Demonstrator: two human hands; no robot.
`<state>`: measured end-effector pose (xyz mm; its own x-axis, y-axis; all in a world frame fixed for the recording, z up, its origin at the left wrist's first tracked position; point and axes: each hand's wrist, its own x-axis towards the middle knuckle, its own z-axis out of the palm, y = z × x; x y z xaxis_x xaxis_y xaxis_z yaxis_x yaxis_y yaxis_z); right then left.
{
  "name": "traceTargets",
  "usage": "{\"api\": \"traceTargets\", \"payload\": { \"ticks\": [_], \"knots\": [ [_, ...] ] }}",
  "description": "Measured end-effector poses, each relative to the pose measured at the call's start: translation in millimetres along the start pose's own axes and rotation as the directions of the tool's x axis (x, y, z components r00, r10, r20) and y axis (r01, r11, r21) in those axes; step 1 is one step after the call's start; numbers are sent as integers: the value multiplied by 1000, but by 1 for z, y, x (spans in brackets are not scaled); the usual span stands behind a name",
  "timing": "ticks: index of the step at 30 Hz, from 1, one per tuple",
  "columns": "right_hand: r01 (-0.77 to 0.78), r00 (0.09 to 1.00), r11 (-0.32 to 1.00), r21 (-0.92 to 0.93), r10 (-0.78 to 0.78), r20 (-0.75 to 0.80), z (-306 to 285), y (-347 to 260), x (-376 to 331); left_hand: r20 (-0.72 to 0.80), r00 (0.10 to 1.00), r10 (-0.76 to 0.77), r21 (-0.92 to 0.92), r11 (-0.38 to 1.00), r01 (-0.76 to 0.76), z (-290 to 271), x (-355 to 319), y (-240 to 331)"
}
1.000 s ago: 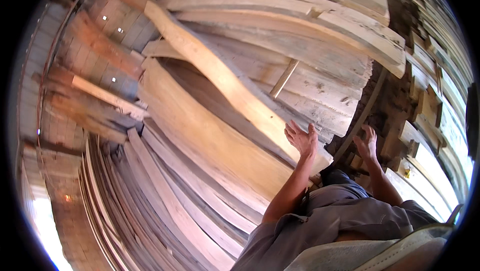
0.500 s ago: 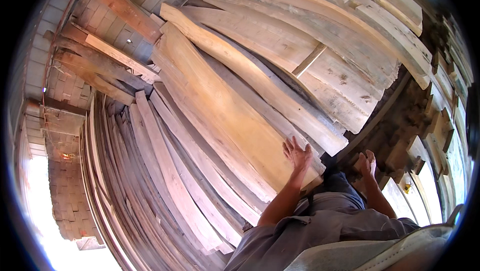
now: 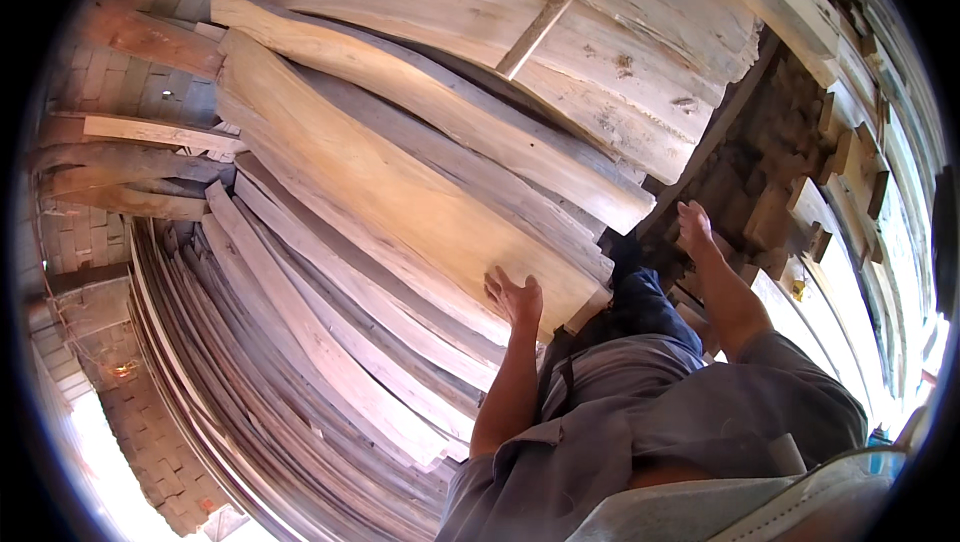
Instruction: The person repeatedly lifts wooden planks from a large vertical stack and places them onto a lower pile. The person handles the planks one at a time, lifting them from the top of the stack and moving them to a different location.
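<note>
A wide yellowish plank (image 3: pixel 400 197) with a wavy edge lies on the pile, its near end close to my body. My left hand (image 3: pixel 515 298) is over that near end, fingers spread; whether it touches the wood I cannot tell. Just right of this plank runs a narrower curved board (image 3: pixel 450 107) with a pale near end. My right hand (image 3: pixel 693 226) is off to the right, in the air beyond the board ends, its fingers drawn together and nothing visible in them.
Many long greyish boards (image 3: pixel 320 342) are stacked at the left. More wide boards (image 3: pixel 640 112) lie at the upper right, with a short wooden strip (image 3: pixel 535 34) across them. Stacked board ends (image 3: pixel 850 182) stand at the far right. A brick wall (image 3: pixel 150 432) borders the left.
The view has turned, and the boards have shifted up and left in the picture. My left hand stays over the plank's near end. My right arm has stretched farther forward, and its fingers have drawn together.
</note>
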<state>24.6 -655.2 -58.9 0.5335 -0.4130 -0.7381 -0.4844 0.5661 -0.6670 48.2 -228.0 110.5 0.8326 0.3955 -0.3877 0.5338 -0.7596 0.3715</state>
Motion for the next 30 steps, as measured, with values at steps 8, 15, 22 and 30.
{"api": "traceTargets", "payload": {
  "ticks": [8, 15, 22, 30],
  "knots": [
    [62, 968, 966, -250, 4, 253, 60, 24, 6, -109, 973, 203, 92, 977, -193, 19, 1, 31],
    [-159, 759, 907, -389, -139, -636, 97, 74, 36, -242, 819, 521, -41, 838, -545, 34, -3, 91],
    [-240, 964, 928, 283, 262, -41, 105, 56, 45, 9, 944, 331, -288, 905, -314, 68, 22, 119],
    [279, 931, 892, -355, -161, 327, 61, 40, 31, 227, 960, 161, -463, 886, -39, 79, 65, 130]
  ]
}}
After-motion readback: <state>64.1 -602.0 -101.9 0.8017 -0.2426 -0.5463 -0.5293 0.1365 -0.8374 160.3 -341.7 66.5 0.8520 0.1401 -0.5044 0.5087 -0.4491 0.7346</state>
